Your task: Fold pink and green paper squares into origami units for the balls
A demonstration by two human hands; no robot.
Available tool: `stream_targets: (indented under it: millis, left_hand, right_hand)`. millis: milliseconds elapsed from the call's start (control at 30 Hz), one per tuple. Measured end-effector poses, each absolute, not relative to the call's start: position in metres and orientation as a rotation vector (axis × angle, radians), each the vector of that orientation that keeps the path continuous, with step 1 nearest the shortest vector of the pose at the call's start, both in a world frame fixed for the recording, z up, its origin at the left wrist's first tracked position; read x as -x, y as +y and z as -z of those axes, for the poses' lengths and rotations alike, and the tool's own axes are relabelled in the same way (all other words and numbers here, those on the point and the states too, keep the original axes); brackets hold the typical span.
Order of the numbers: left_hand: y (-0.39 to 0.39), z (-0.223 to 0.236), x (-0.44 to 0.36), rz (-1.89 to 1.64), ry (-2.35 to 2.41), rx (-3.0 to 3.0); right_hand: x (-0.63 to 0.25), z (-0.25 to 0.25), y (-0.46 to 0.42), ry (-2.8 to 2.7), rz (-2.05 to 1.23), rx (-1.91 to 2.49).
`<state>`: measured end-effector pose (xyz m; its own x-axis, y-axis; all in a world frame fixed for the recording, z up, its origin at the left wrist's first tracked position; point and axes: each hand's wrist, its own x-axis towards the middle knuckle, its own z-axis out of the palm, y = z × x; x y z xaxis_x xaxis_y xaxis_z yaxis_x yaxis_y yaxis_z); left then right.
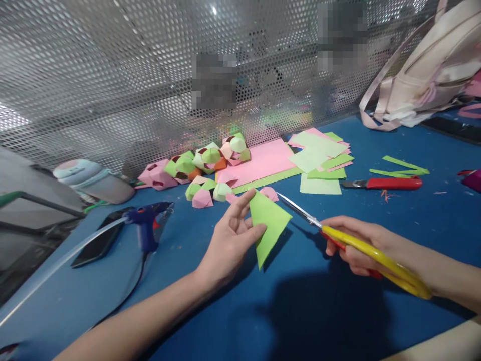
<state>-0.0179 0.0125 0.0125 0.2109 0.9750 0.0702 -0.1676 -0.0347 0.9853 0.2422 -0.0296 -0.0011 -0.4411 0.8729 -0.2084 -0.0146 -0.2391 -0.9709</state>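
My left hand pinches a piece of light green paper with pointed corners, thumb in front and fingers behind, above the blue table. My right hand is closed round a pair of scissors with one yellow and one red handle. Their blades point up and to the left, parted a little, just right of the paper and apart from it. Behind the paper lie small folded cups of pink and green paper.
Folded paper balls line the perforated metal screen. Pink paper and stacked sheets lie nearby. At right are a red-handled cutter, green strips and a bag. At left are a glue gun, phone and bottle.
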Motion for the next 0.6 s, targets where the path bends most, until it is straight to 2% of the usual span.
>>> stream_targets:
  millis: [100,600]
  left_hand:
    - [0.011,-0.011,0.016,-1.131,0.889,-1.180]
    - [-0.002,-0.011,0.005,-1.029,0.866,-1.145]
  right_hand:
    - [-0.232,-0.001,-0.029,-1.071,-1.937,1.020]
    - [-0.220,-0.008,-0.046,-0.774,-1.999,1.052]
